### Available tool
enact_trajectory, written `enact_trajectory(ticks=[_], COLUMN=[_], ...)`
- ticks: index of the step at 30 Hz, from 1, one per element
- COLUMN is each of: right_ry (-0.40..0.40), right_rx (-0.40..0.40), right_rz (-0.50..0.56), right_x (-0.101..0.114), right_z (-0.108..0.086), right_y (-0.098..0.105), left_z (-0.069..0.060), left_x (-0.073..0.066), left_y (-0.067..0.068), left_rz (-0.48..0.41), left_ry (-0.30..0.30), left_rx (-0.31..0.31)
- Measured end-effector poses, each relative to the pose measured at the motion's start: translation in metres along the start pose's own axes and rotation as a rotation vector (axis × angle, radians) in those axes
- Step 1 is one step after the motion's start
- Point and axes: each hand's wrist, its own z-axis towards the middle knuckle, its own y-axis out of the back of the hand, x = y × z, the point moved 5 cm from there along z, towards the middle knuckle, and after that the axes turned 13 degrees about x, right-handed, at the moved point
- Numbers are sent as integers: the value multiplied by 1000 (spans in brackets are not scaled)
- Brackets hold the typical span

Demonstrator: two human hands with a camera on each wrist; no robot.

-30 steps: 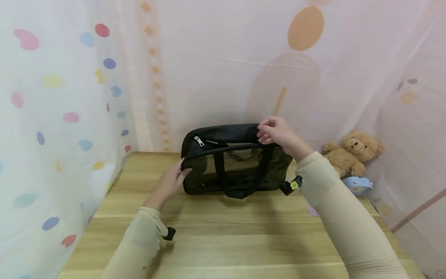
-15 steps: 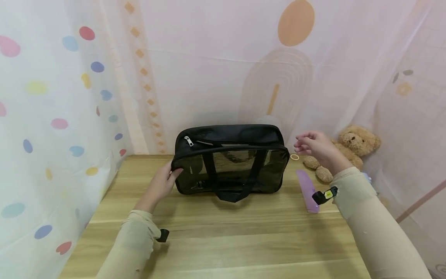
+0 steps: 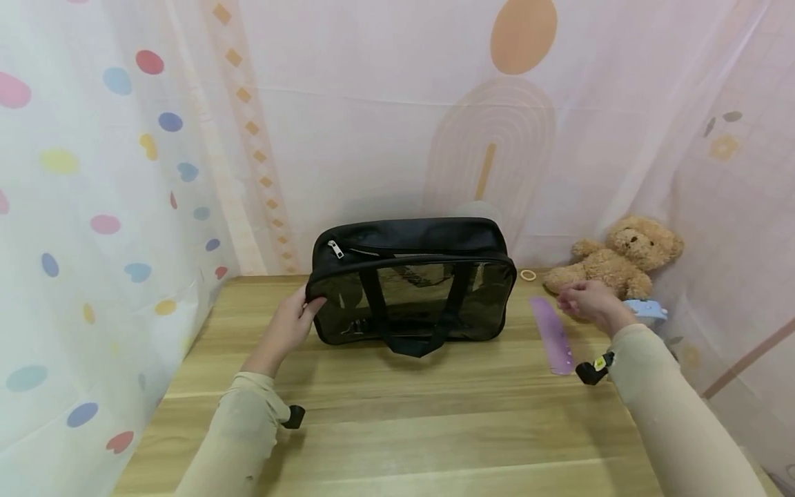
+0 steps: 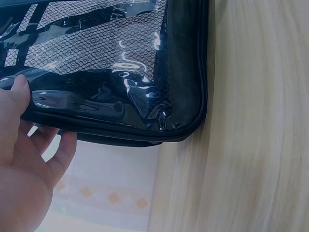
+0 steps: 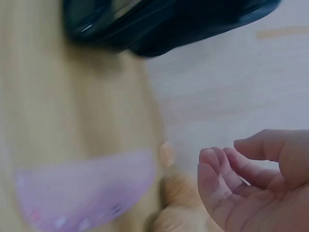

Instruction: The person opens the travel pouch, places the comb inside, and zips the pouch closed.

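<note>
A black bag (image 3: 410, 297) with clear panels stands upright on the wooden table, its top zipper partly undone near the silver zipper pull (image 3: 336, 249). My left hand (image 3: 288, 328) grips the bag's left side edge, thumb on the clear front and fingers behind, as the left wrist view also shows. To the right, my right hand (image 3: 590, 301) hovers with loosely bent fingers and nothing between them. It is above the purple translucent flat piece (image 3: 552, 336) and in front of the brown teddy bear (image 3: 611, 259). In the right wrist view the purple piece (image 5: 87, 188) is blurred.
Behind the purple piece lies a small tan ring (image 3: 528, 275). A light blue object (image 3: 647, 309), partly hidden by the right wrist, sits below the bear. Patterned curtains (image 3: 373, 138) hang along the table's back and sides.
My right hand has left the bag's top and moved right and down towards the purple piece and the bear. The left hand keeps its grip on the bag; the view has shifted slightly.
</note>
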Motion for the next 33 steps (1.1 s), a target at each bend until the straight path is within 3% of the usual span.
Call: enact_trajectory(ticks=[5, 14, 18, 21, 25, 33], right_ry=[-48, -158, -166, -177, -215, -207], right_rx=[52, 77, 45, 29, 8, -20], right_rz=[-83, -126, -253, -293, -253, -197], right_x=[-31, -74, -72, -67, -68, -70], right_z=[2, 7, 8, 8, 7, 8], right_y=[-8, -26, -30, -33, -37, -39], left_z=[0, -1, 0, 0, 1, 1], left_x=[1, 3, 3, 3, 3, 2], left_y=[-1, -4, -3, -2, -3, -2], left_rz=[-10, -21, -37, -35, -37, -80], left_ry=[-23, -39, -57, -77, -81, -87], left_rx=[-14, -17, -39, -59, -54, -45])
